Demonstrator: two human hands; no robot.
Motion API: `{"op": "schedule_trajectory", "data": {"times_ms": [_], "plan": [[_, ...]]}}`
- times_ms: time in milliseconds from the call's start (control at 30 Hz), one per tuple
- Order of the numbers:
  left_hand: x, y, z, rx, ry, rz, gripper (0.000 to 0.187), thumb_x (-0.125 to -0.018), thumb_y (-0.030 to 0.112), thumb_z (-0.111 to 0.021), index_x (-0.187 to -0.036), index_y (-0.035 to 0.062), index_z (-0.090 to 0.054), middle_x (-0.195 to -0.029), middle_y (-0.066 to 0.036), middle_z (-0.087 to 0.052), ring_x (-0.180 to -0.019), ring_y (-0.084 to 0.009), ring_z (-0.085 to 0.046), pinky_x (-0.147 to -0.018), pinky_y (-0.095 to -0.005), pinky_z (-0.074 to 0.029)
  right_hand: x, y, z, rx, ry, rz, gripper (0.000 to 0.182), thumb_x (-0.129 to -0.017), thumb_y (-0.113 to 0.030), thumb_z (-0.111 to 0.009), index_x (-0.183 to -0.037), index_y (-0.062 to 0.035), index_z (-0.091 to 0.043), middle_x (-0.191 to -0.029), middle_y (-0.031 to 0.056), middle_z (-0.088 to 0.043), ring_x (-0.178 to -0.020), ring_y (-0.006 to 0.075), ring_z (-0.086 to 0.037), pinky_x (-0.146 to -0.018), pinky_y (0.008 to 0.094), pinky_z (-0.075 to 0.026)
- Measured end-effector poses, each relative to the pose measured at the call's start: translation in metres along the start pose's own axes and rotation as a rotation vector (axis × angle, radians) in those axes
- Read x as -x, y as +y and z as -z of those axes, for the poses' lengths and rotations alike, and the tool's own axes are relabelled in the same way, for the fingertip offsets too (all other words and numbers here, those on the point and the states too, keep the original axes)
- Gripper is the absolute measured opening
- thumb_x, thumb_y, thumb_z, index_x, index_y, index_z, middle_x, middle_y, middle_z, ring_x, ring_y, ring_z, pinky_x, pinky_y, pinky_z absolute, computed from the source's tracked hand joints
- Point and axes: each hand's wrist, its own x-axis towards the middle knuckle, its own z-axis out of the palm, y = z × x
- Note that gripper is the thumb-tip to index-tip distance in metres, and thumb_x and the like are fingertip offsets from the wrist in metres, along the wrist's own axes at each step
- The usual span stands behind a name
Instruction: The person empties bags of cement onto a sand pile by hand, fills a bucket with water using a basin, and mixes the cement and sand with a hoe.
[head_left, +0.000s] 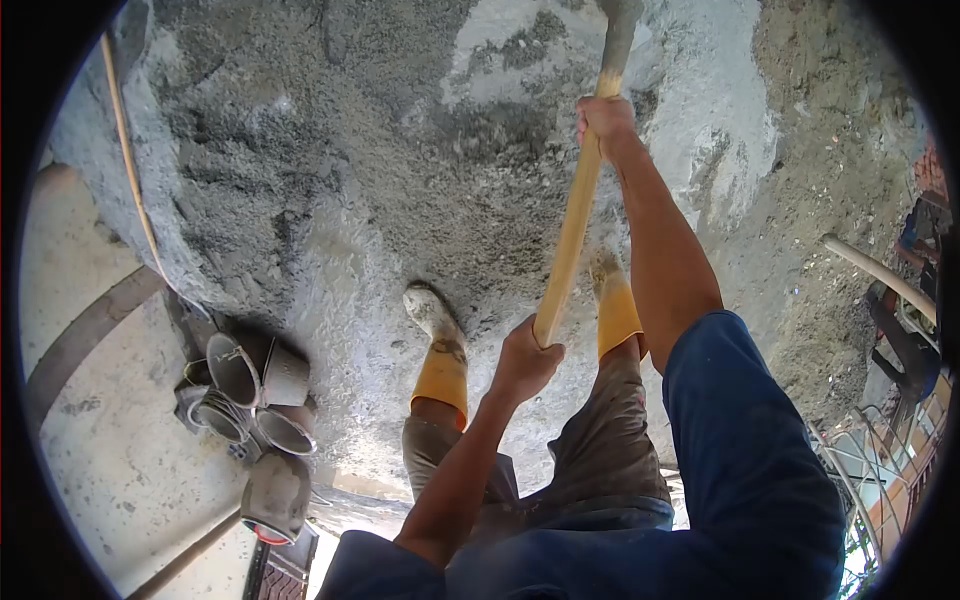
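Observation:
A long wooden handle [572, 228] runs from the middle of the view up to the top edge, where a grey metal part [621, 22] joins it; the tool's working end is out of view. My left hand [526, 362] is closed around the handle's lower end. Farther up, near the metal part, my right hand [606, 120] grips the same handle. Beneath the tool lies grey, wet-looking cement or mortar mix [460, 170], rough and lumpy, spread over the ground.
Several dirty buckets [276, 495] are piled at the lower left, near a curved dark strip [90, 335]. A thin pole [128, 150] lies at the upper left. Another wooden handle [880, 272] and metal bars stand at the right. My yellow boots [440, 375] are on the ground.

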Motion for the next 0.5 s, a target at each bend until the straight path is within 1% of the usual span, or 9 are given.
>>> {"op": "schedule_trajectory", "data": {"times_ms": [33,67,100,167,200,300,367,433,500], "plan": [[0.017,-0.012,0.001,-0.053,0.032,0.014,0.027,-0.075,0.013,-0.067,-0.094,-0.0019,-0.056,-0.066,-0.009,-0.056,-0.059,-0.0163,-0.056,-0.055,-0.0339,-0.045,0.010,0.017,-0.005,-0.018,-0.026,-0.097,0.013,-0.078,-0.004,-0.063,-0.068,0.0002,-0.056,-0.053,0.0070,-0.051,-0.039,0.0165,-0.049,-0.036,0.0329,-0.042],[0.030,-0.033,-0.003,-0.114,0.033,0.020,0.032,-0.075,0.011,-0.061,-0.105,-0.0018,-0.057,-0.077,-0.020,-0.063,-0.073,-0.0327,-0.065,-0.068,-0.0394,-0.050,0.023,0.033,-0.006,-0.009,-0.047,-0.099,0.012,-0.077,-0.003,-0.063,-0.068,0.0001,-0.056,-0.054,0.0069,-0.051,-0.039,0.0165,-0.049,-0.036,0.0328,-0.042],[0.046,-0.046,-0.007,-0.118,0.059,0.022,0.031,-0.075,0.012,-0.061,-0.103,-0.0018,-0.058,-0.079,-0.022,-0.063,-0.076,-0.0352,-0.065,-0.070,-0.0406,-0.050,0.047,0.045,-0.005,0.001,-0.068,-0.095,0.012,-0.077,-0.003,-0.063,-0.068,0.0000,-0.057,-0.054,0.0069,-0.052,-0.040,0.0166,-0.049,-0.036,0.0327,-0.042],[0.078,-0.098,-0.025,0.008,0.081,0.151,0.027,-0.075,0.014,-0.062,-0.098,-0.0004,-0.060,-0.080,-0.023,-0.064,-0.078,-0.0391,-0.065,-0.070,-0.0416,-0.050,0.096,0.063,-0.006,0.013,-0.086,-0.122,0.006,-0.076,-0.002,-0.063,-0.075,0.0002,-0.057,-0.055,0.0064,-0.051,-0.039,0.0160,-0.049,-0.036,0.0318,-0.042],[0.099,-0.106,-0.028,-0.070,0.093,0.152,0.026,-0.076,0.014,-0.063,-0.097,-0.0001,-0.061,-0.079,-0.024,-0.063,-0.080,-0.0411,-0.065,-0.070,-0.0424,-0.050,0.121,0.073,-0.007,0.021,-0.092,-0.107,0.010,-0.075,-0.002,-0.062,-0.083,0.0012,-0.056,-0.056,0.0063,-0.051,-0.039,0.0153,-0.049,-0.035,0.0308,-0.042],[0.161,-0.143,-0.035,-0.043,0.099,0.173,0.025,-0.076,0.014,-0.064,-0.095,-0.0025,-0.062,-0.079,-0.025,-0.064,-0.080,-0.0406,-0.066,-0.070,-0.0426,-0.051,0.212,0.078,-0.009,0.065,-0.145,-0.079,0.032,-0.075,-0.001,-0.060,-0.104,0.0037,-0.047,-0.059,0.0057,-0.051,-0.040,0.0134,-0.050,-0.035,0.0281,-0.041],[0.175,-0.142,-0.037,0.046,0.165,0.160,0.024,-0.076,0.014,-0.065,-0.093,-0.0027,-0.062,-0.078,-0.025,-0.064,-0.079,-0.0386,-0.067,-0.069,-0.0424,-0.051,0.227,0.058,-0.017,0.048,-0.186,-0.032,0.034,-0.075,0.000,-0.059,-0.106,0.0040,-0.045,-0.059,0.0056,-0.051,-0.040,0.0134,-0.050,-0.035,0.0278,-0.042],[0.139,-0.137,-0.028,-0.040,0.146,0.191,0.023,-0.077,0.014,-0.066,-0.093,-0.0024,-0.062,-0.077,-0.023,-0.065,-0.078,-0.0358,-0.068,-0.068,-0.0420,-0.051,0.228,0.028,-0.032,0.049,-0.245,0.058,0.034,-0.076,0.000,-0.057,-0.108,0.0043,-0.044,-0.060,0.0053,-0.051,-0.040,0.0136,-0.051,-0.035,0.0275,-0.042],[0.071,-0.135,-0.019,-0.087,0.257,0.081,0.024,-0.079,0.016,-0.065,-0.095,-0.0020,-0.062,-0.078,-0.023,-0.065,-0.077,-0.0332,-0.069,-0.067,-0.0429,-0.051,0.183,-0.001,-0.070,0.068,-0.300,0.221,0.031,-0.081,-0.001,-0.055,-0.109,0.0038,-0.044,-0.060,0.0052,-0.051,-0.041,0.0139,-0.052,-0.036,0.0277,-0.043]]}}
